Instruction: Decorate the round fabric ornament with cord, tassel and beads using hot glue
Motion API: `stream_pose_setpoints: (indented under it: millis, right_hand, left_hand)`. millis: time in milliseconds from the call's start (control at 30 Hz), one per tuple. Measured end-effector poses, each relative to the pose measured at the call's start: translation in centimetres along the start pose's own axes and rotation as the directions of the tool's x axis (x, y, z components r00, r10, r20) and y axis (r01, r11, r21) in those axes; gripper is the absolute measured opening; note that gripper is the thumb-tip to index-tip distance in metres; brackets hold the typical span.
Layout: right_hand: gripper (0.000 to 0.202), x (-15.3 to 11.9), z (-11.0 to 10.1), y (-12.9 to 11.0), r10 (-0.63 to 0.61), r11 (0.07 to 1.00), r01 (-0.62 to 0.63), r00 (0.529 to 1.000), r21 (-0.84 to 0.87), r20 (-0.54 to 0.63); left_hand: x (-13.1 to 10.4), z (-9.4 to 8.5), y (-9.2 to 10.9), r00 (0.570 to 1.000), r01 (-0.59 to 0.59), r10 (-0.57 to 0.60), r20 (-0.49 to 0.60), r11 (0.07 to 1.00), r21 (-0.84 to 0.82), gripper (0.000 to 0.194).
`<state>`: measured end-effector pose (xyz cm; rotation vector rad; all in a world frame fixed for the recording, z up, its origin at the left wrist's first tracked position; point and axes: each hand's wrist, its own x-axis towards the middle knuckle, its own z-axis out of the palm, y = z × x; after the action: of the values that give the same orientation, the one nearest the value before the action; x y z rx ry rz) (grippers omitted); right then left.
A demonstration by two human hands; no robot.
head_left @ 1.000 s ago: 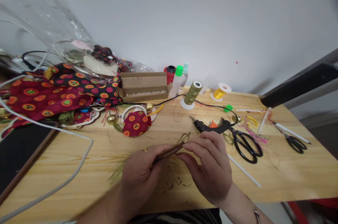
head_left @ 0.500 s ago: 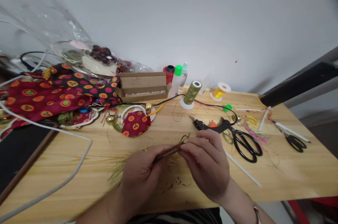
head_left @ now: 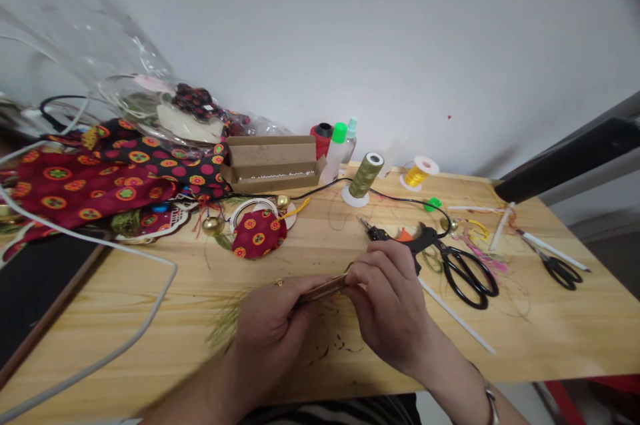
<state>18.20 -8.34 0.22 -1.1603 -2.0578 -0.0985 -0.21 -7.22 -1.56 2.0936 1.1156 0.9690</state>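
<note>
Between my two hands is a thin, flat brown piece, seen nearly edge-on, so its kind is unclear. My left hand is closed around its left end, thumb along the top. At the right end, the bent fingers of my right hand pinch its tip. Loose green threads spread out on the table beyond my left hand; whether they join the brown piece is hidden. Small dark scraps lie on the wood below my hands.
Past my right hand lie a black glue gun, black-handled scissors and a white stick. A green thread spool stands behind. A patterned red fabric disc lies left, near an open cardboard box. A white cable crosses the left side.
My right fingers have shifted and closed further over the tip of the brown piece. A thin loop of thread that stuck up there is now mostly out of sight.
</note>
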Motion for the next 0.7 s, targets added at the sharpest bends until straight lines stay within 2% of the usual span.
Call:
stream_pose_setpoints:
  millis: [300, 500, 700]
  right_hand:
    - [0.008, 0.28, -0.75, 0.08, -0.03, 1.0, 0.029, 0.994, 0.005, 0.105]
    - [0.005, 0.24, -0.37, 0.26, -0.049, 0.997, 0.053, 0.996, -0.057, 0.072]
    - [0.007, 0.39, -0.83, 0.03, -0.043, 0.998, 0.045, 0.998, -0.032, 0.051]
  left_hand:
    - [-0.13, 0.15, 0.1, 0.998, 0.059, -0.059, 0.003, 0.996, -0.073, 0.039]
    - [-0.12, 0.08, 0.08, 1.0, 0.021, -0.02, 0.016, 0.997, -0.076, 0.044]
    - [-0.07, -0.02, 0.21, 0.999, 0.03, -0.032, -0.034, 0.998, -0.047, 0.036]
